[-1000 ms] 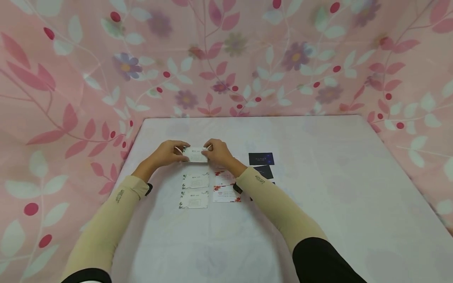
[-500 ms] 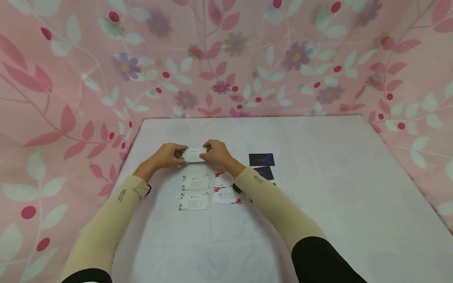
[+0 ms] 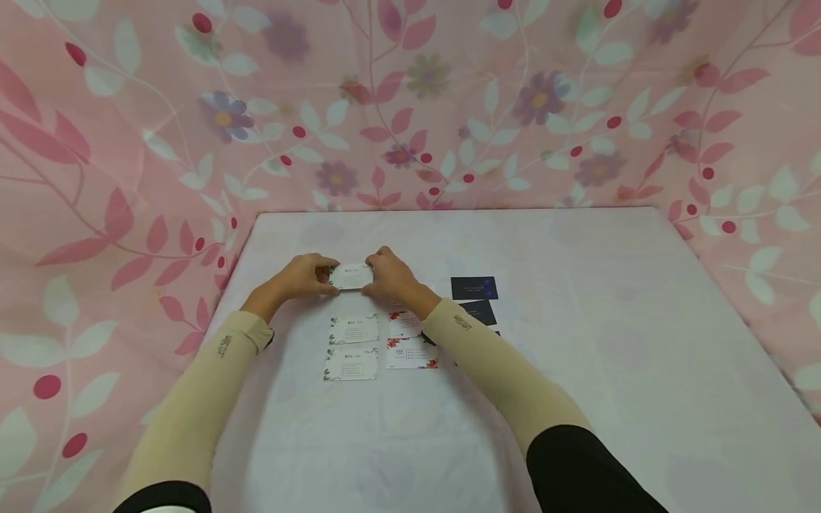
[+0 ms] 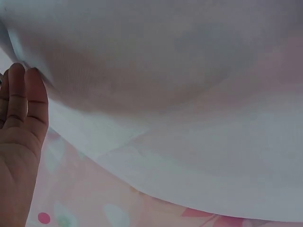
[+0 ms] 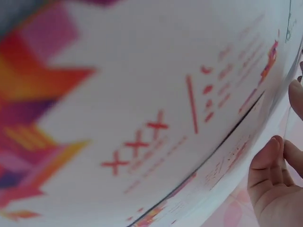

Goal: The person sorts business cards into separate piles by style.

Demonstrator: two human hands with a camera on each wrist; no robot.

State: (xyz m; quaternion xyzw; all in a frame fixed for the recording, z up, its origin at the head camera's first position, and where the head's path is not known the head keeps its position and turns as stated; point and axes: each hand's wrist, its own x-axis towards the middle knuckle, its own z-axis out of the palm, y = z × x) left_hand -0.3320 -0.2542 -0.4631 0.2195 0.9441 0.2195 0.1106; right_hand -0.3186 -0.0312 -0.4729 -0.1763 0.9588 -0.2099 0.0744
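Note:
In the head view a white business card [image 3: 351, 276] with dark print and leafy corners is held level between both hands near the back left of the table. My left hand [image 3: 303, 276] pinches its left edge. At the opposite edge, my right hand [image 3: 394, 279] grips with thumb and fingers. Two matching leafy cards [image 3: 354, 329] lie in a column just nearer to me. The left wrist view catches only part of my left hand [image 4: 21, 109] at its side. Fingers of my right hand [image 5: 277, 182] appear at the right of the right wrist view.
White cards [image 3: 412, 353] with red-orange corners form a second column, partly under my right forearm. Further right lie dark cards [image 3: 474, 288], some hidden by the sleeve. A white cloth covers the table [image 3: 609, 342], and a pink floral curtain [image 3: 410, 107] hangs behind it.
The held card has shifted slightly left and away from me. My right fingers have moved outward along its right edge, showing more of its face. The cards on the table stay put.

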